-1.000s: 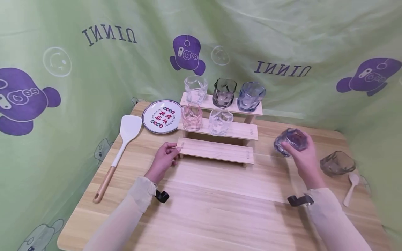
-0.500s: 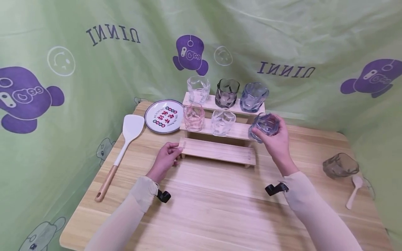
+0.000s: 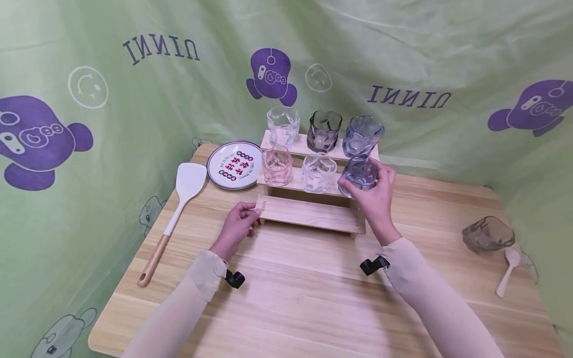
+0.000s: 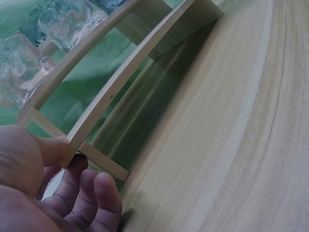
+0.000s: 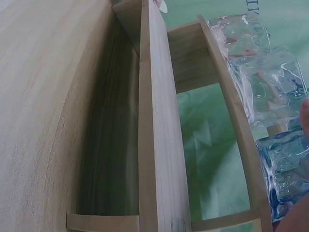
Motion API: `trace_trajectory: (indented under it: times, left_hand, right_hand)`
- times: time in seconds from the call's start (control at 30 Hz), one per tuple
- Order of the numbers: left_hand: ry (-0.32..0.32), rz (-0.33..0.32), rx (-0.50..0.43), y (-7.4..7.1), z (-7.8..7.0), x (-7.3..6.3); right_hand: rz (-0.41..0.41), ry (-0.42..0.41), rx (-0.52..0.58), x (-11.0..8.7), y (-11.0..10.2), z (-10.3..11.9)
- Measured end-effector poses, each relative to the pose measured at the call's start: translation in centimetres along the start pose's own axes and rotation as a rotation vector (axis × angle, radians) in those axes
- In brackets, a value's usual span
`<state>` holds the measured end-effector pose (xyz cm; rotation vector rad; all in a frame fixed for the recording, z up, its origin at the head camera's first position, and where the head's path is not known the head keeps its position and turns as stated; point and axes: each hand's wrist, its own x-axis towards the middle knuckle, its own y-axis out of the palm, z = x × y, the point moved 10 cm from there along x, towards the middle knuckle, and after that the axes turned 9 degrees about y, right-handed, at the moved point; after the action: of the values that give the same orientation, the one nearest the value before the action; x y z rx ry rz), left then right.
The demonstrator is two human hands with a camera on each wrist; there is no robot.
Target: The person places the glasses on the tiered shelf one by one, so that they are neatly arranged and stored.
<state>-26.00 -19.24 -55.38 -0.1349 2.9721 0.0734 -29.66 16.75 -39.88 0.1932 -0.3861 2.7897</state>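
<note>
A three-tier wooden rack stands on the table. My left hand pinches the left end of its lowest step, thumb on top and fingers below, as the left wrist view shows. In my right hand is a blue glass tumbler, held at the right end of the middle step. To its left on that step stand a clear tumbler and a pink tumbler. The top step bears another clear tumbler, a dark grey tumbler and a second blue tumbler.
A patterned plate lies left of the rack, beside a white spatula with a wooden handle. A brownish tumbler and a small white spoon are at the table's right edge. A green printed curtain hangs behind.
My right hand has carried the blue tumbler leftward from over the right part of the table to the middle step's right end. My left hand has stayed on the rack.
</note>
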Motion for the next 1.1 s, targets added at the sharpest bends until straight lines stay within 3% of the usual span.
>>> trace_trajectory:
  times: [0.13, 0.23, 0.4, 0.53, 0.67, 0.87, 1.0, 1.1]
  left_hand:
    - [-0.002, 0.001, 0.002, 0.0, 0.0, 0.0]
    - [-0.006, 0.002, 0.013, 0.1, 0.1, 0.0]
    - [-0.015, 0.002, 0.023, 0.1, 0.1, 0.0]
    - [-0.019, 0.001, 0.025, 0.1, 0.0, -0.1]
    - [-0.03, 0.005, 0.021, 0.2, 0.1, -0.2]
    - [-0.035, 0.012, 0.017, 0.3, 0.1, -0.2]
    - [-0.032, 0.012, 0.014, 0.2, 0.1, -0.1]
    - [-0.03, 0.013, 0.016, 0.1, 0.1, -0.1]
  right_hand:
    - [0.015, 0.001, 0.035, -0.9, 0.2, 1.7]
    - [0.028, -0.007, 0.056, -0.9, 0.2, 1.9]
    - [0.04, -0.03, 0.109, -0.4, -0.8, 0.5]
    - [0.03, -0.063, 0.164, 0.2, -2.7, -1.1]
    - [-0.019, -0.049, 0.178, 0.5, -6.1, -2.4]
    - [-0.187, 0.075, 0.133, 0.4, -13.7, -6.3]
    - [-0.293, 0.124, 0.044, 0.1, -19.3, -8.0]
    - [-0.329, 0.15, -0.074, -0.1, -22.8, -8.7]
